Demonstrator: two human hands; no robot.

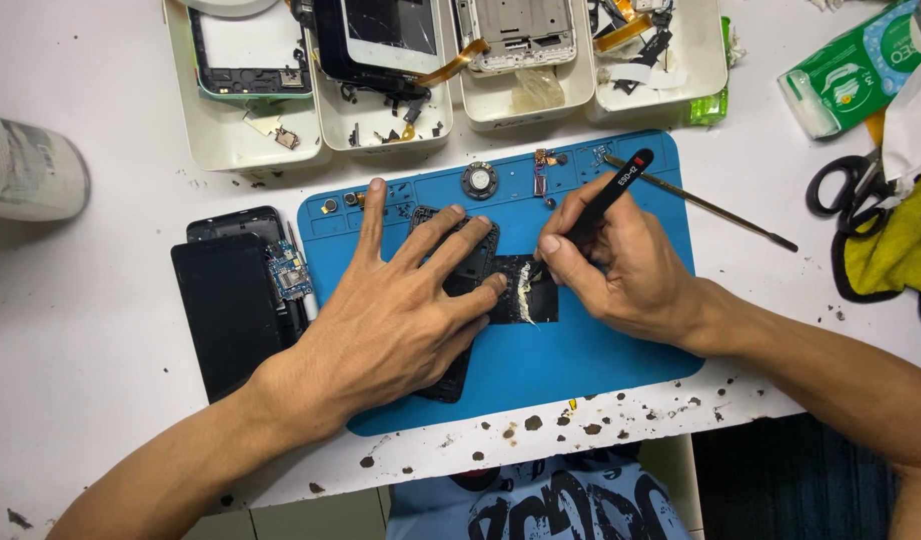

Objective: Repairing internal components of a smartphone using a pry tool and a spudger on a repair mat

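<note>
My left hand (400, 310) lies flat with fingers spread on a black phone frame (458, 262), pressing it onto the blue work mat (580, 350). My right hand (625, 265) grips black tweezers (608, 197) whose tip points down at a black panel (525, 290) with a streak of pale glue residue. The panel lies just right of my left fingertips.
White trays (380, 130) with phone parts line the back of the table. A black phone back and a small circuit board (288, 270) lie left of the mat. A thin metal tool (710, 205), scissors (840, 190), a green tissue pack (855, 70) and a yellow cloth (900, 250) sit right.
</note>
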